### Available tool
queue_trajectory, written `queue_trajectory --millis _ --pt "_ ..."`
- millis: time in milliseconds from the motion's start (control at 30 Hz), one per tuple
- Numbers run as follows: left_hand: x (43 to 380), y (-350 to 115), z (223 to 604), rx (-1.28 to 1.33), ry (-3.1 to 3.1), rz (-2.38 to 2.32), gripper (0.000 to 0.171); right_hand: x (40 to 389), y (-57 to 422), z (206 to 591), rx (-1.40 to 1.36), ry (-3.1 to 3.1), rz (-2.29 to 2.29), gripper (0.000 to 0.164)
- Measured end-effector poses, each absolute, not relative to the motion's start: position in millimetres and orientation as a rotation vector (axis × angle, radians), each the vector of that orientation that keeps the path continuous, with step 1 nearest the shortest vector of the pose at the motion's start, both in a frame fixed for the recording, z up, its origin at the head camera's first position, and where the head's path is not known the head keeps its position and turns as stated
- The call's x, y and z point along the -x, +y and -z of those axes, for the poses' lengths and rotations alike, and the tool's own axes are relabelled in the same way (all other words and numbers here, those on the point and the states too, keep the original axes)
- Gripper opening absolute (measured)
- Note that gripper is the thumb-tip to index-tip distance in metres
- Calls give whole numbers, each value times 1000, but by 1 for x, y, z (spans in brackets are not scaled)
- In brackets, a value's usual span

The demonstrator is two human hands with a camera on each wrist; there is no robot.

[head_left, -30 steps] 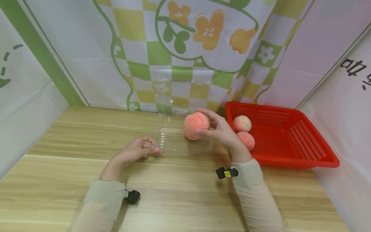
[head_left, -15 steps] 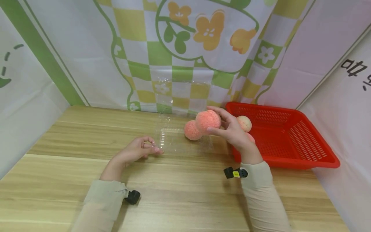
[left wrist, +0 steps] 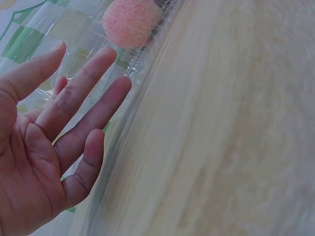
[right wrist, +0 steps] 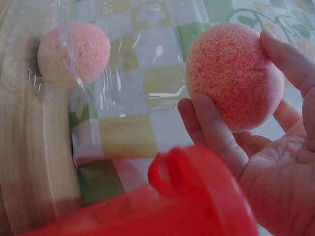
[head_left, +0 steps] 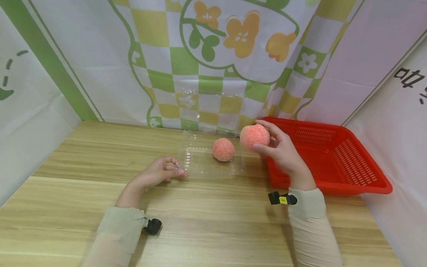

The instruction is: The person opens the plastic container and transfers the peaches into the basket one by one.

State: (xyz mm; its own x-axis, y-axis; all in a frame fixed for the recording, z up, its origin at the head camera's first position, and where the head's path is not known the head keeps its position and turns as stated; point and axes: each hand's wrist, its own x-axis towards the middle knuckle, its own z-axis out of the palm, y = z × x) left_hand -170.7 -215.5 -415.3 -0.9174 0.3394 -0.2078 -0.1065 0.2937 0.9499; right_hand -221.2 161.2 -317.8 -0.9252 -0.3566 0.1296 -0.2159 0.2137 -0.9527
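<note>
My right hand (head_left: pixel 285 154) grips a pink peach (head_left: pixel 254 136) with fingers and thumb around its sides, in the gap between the clear plastic box and the red basket. In the right wrist view this speckled peach (right wrist: pixel 234 76) is raised above the basket rim (right wrist: pixel 206 182). A second peach (head_left: pixel 223 150) sits in the clear box (head_left: pixel 200 167), whose lid stands up at the back. Beside the box's front left corner rests my left hand (head_left: pixel 156 172). Its fingers (left wrist: pixel 74 101) look loosely extended in the left wrist view, holding nothing.
The red perforated basket (head_left: pixel 333 187) stands at the right of the wooden table (head_left: pixel 207 222); my right hand covers its left part. A checked flower-print curtain (head_left: pixel 186 66) hangs right behind the box.
My right hand has carried its peach rightward from over the clear box to the basket's left side, uncovering the box's other peach. The two peaches in the basket are now hidden. My left hand stays put.
</note>
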Motion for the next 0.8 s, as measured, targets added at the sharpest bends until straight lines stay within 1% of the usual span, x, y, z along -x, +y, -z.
queue_trajectory --millis 533,800 --pt "170 -216 415 -207 2184 -1669 24 216 202 320 462 2416 1863 63" --pt "170 -216 415 -208 2170 -1678 25 213 225 321 403 2502 1788 64"
